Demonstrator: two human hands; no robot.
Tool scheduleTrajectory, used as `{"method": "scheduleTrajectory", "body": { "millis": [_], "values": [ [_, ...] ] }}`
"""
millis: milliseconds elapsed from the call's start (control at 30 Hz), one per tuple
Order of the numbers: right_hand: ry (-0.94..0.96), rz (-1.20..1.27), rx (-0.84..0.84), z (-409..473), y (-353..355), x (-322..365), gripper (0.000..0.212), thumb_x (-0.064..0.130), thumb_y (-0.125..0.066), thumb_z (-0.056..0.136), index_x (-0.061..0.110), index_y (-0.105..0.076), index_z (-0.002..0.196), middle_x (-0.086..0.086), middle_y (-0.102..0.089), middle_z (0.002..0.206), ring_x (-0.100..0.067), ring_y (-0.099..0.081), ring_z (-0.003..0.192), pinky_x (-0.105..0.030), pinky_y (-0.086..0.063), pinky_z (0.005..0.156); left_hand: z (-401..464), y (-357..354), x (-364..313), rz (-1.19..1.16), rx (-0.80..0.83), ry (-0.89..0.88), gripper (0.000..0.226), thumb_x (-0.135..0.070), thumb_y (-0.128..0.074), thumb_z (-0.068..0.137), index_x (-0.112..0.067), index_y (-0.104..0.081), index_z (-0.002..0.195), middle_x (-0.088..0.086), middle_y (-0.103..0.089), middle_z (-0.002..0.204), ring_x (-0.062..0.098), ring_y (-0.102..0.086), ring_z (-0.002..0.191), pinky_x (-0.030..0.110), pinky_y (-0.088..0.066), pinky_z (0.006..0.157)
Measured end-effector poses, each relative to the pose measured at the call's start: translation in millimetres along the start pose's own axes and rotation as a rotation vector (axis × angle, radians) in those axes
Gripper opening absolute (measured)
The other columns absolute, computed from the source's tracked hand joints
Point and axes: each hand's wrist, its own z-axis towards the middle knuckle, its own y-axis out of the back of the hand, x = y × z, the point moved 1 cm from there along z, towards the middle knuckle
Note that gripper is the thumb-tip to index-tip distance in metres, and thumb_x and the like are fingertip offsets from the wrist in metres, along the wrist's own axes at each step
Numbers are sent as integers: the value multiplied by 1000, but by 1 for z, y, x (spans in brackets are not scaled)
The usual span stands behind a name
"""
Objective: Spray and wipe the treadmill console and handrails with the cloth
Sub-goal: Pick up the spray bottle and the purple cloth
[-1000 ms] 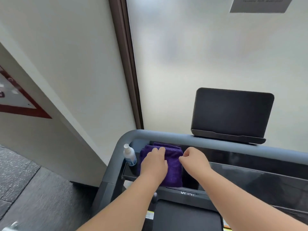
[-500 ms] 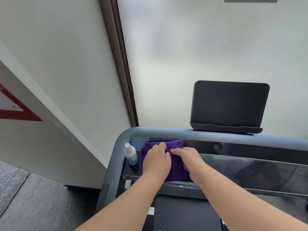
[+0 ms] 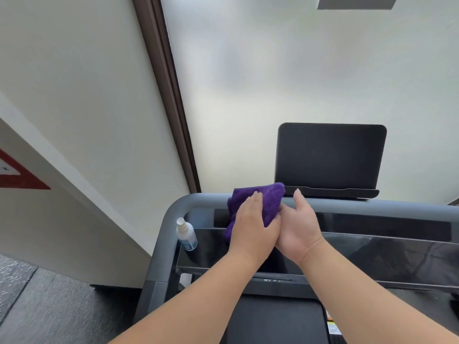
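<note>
A folded purple cloth (image 3: 269, 201) is lifted above the left end of the treadmill console (image 3: 377, 254), level with the grey front handrail (image 3: 409, 207). My left hand (image 3: 252, 228) lies over the cloth, fingers curved across its top, and grips it; one end hangs down on the left. My right hand (image 3: 301, 232) is pressed against the left one, thumb pointing up and clear of the cloth. Its fingers pass under the cloth and are hidden. A small white spray bottle (image 3: 186, 235) stands upright in the console's left corner, untouched.
A dark screen (image 3: 330, 155) stands on the handrail just right of the cloth. The black belt (image 3: 273, 324) runs below my forearms. A frosted glass wall with a brown frame (image 3: 169, 95) is directly ahead, and dark rubber floor (image 3: 49, 306) lies to the left.
The cloth has been raised off the console tray to handrail height. Both hands rose with it and closed together. The spray bottle has not moved.
</note>
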Motion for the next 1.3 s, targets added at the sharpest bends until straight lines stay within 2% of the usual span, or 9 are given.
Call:
{"method": "scheduleTrajectory", "body": {
  "millis": [100,267,400,567,700,900,1033,1200,1300],
  "values": [
    [27,70,40,0,1,2,87,73,-28,101,4,-54,147,-20,-60,147,-38,-55,139,-49,-31,124,3,4,-8,-36,-34,31,58,-25,-51,102,-20,-50,159,0,-59,156,22,-53,144,43,-42,121],
    [49,172,-6,3,4,1,76,66,-35,103,8,-60,145,-16,-60,148,-33,-54,140,-43,-33,124,4,7,-28,-52,-100,-88,57,-24,-44,98,-22,-60,152,0,-71,138,21,-64,126,27,-47,111],
    [135,215,-66,-3,1,3,35,37,-47,104,12,-72,106,-9,-76,93,-26,-77,81,-38,-65,75,-6,-7,-41,125,-5,-287,69,-31,-34,91,-8,-60,151,10,-64,152,26,-55,145,29,-33,123],
    [160,267,-67,-10,20,-5,31,38,-49,96,15,-69,99,-8,-76,84,-25,-78,69,-36,-64,57,-12,-20,-27,298,148,-400,74,-58,-34,105,-9,-56,156,7,-56,161,24,-45,153,35,-26,130],
    [83,250,-79,-11,28,-5,35,37,-53,95,13,-77,102,-9,-78,100,-28,-78,86,-40,-66,74,-10,-12,-23,289,170,-407,89,-70,-17,105,-8,-61,151,8,-60,157,24,-48,148,34,-27,128],
    [96,177,-98,-7,28,7,42,36,-51,100,16,-62,135,-12,-64,139,-32,-58,135,-51,-42,116,-20,57,3,369,-404,-522,44,-38,-51,105,-9,-68,135,11,-66,141,30,-56,132,47,-39,114],
    [99,205,-65,0,31,5,32,36,-54,96,23,-57,125,-6,-56,131,-27,-54,130,-52,-35,119,-33,102,36,382,-680,-365,38,-35,-49,105,-13,-58,136,20,-58,144,33,-47,136,51,-36,116],
    [56,180,-16,2,27,1,45,44,-61,88,25,-58,130,-3,-53,136,-25,-51,138,-53,-33,119,-44,107,71,168,-675,-110,61,-44,-55,100,-1,-56,143,18,-54,148,26,-40,139,42,-33,118],
    [48,162,-5,2,25,-1,74,67,-59,89,18,-60,144,-2,-58,147,-29,-54,139,-55,-36,119,-45,96,84,63,-611,1,49,-29,-70,101,-6,-57,142,7,-57,139,22,-51,130,39,-42,113]
  ]
}}
